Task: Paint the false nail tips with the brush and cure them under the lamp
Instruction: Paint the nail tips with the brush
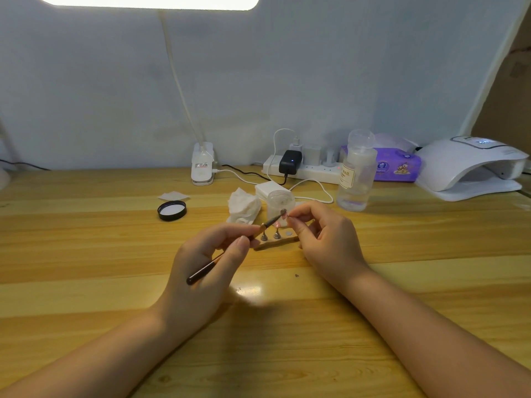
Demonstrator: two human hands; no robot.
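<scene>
My left hand grips a dark-handled nail brush, its bristle end raised toward the centre of the table. The bristles touch a small false nail tip that my right hand pinches between thumb and forefinger. Below the two hands a wooden holder strip lies on the table with two small metal stands on it. The white curing lamp sits at the far right, its opening facing left.
A small clear jar stands behind the hands, its black lid lying to the left. Crumpled tissue, a pad stack, a clear pump bottle, a power strip, purple wipes and a desk lamp base line the back.
</scene>
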